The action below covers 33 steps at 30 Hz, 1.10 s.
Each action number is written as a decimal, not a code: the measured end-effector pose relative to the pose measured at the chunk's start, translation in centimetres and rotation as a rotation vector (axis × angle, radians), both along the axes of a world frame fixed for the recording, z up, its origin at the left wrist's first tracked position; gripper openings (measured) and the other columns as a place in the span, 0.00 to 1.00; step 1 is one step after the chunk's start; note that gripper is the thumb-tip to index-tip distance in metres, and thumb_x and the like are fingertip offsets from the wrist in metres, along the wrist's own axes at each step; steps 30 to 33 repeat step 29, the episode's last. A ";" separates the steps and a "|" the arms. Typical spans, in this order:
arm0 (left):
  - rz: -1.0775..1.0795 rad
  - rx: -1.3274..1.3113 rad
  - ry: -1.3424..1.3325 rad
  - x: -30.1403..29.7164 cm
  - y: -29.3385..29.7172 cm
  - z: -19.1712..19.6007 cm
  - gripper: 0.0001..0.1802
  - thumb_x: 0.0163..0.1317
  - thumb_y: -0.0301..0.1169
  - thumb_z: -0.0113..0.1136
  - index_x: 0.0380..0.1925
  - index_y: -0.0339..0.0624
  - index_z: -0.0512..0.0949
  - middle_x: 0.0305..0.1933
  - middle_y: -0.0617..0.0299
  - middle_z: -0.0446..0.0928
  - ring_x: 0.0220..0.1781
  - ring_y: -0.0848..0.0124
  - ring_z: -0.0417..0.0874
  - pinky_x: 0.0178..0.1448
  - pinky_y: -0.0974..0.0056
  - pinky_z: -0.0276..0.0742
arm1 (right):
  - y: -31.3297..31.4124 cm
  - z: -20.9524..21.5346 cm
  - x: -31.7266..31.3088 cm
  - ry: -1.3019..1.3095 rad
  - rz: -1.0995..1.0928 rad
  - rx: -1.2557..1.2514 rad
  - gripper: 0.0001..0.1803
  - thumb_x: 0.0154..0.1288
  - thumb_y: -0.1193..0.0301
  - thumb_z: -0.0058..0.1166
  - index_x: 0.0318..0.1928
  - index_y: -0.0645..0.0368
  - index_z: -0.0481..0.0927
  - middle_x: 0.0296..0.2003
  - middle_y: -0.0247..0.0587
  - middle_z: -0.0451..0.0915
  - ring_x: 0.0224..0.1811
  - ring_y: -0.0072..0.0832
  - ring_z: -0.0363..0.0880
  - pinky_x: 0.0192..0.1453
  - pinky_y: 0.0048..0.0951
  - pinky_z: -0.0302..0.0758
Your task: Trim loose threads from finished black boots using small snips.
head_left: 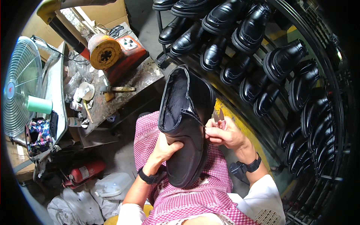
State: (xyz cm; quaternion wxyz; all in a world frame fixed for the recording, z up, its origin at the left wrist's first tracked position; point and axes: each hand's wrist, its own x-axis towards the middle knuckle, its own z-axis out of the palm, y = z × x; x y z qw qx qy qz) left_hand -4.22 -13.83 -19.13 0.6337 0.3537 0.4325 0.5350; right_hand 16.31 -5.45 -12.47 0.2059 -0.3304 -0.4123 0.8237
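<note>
A black leather boot (pixel 185 150) rests over my lap, its toe toward me and its open, dark-lined shaft pointing away. Wrapped round the boot's left side near the instep is my left hand (pixel 165 147), its thumb lying on the leather. At the boot's right side, by the ankle seam, my right hand (pixel 224 132) is closed. A small pair of thread snips (pixel 218 115) sits in that hand with the blades pointing up and away. Thumb and forefinger pinch together at the boot's edge; what lies between them is too small to make out.
Racks of shiny black boots (pixel 221 17) fill the right and far side. To the left stands a worn workbench (pixel 140 80) with an orange machine (pixel 125 56), a hammer (pixel 118 89) and small pots. A fan (pixel 22 86) and a red fire extinguisher (pixel 86 170) are also at left.
</note>
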 end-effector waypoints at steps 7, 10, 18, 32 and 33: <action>0.006 -0.010 0.096 -0.5 -0.1 0.3 0.50 0.41 0.39 0.70 0.61 0.35 0.52 0.59 0.52 0.63 0.61 0.64 0.64 0.66 0.60 0.55 | 2.1 3.2 -1.3 0.130 -0.114 0.069 0.16 0.66 0.66 0.45 0.27 0.66 0.72 0.09 0.26 0.58 0.08 0.12 0.53 0.12 0.16 0.51; 0.025 -0.061 0.051 -0.6 -0.9 0.6 0.48 0.46 0.42 0.68 0.61 0.35 0.51 0.60 0.53 0.62 0.61 0.64 0.63 0.65 0.60 0.55 | 3.0 2.4 0.1 0.115 -0.363 0.229 0.25 0.69 0.51 0.33 0.34 0.62 0.73 0.13 0.26 0.61 0.11 0.11 0.53 0.14 0.15 0.51; 0.040 -0.040 0.055 -0.7 -0.6 -0.1 0.43 0.50 0.47 0.62 0.59 0.34 0.55 0.57 0.53 0.65 0.58 0.65 0.66 0.63 0.61 0.58 | 0.6 0.9 -1.4 -0.333 -0.411 0.864 0.12 0.54 0.70 0.61 0.35 0.63 0.74 0.24 0.34 0.76 0.25 0.17 0.73 0.30 0.18 0.69; 0.025 -0.049 0.087 -0.5 -0.5 0.1 0.42 0.51 0.47 0.61 0.59 0.35 0.55 0.57 0.53 0.65 0.58 0.66 0.65 0.63 0.61 0.58 | 1.2 1.1 -2.4 -0.588 -0.475 1.685 0.16 0.47 0.71 0.66 0.35 0.63 0.76 0.25 0.40 0.77 0.24 0.31 0.77 0.29 0.29 0.73; 0.025 -0.049 0.087 -0.5 -0.5 0.1 0.42 0.51 0.47 0.61 0.59 0.35 0.55 0.57 0.53 0.65 0.58 0.66 0.65 0.63 0.61 0.58 | 1.2 1.1 -2.4 -0.588 -0.475 1.685 0.16 0.47 0.71 0.66 0.35 0.63 0.76 0.25 0.40 0.77 0.24 0.31 0.77 0.29 0.29 0.73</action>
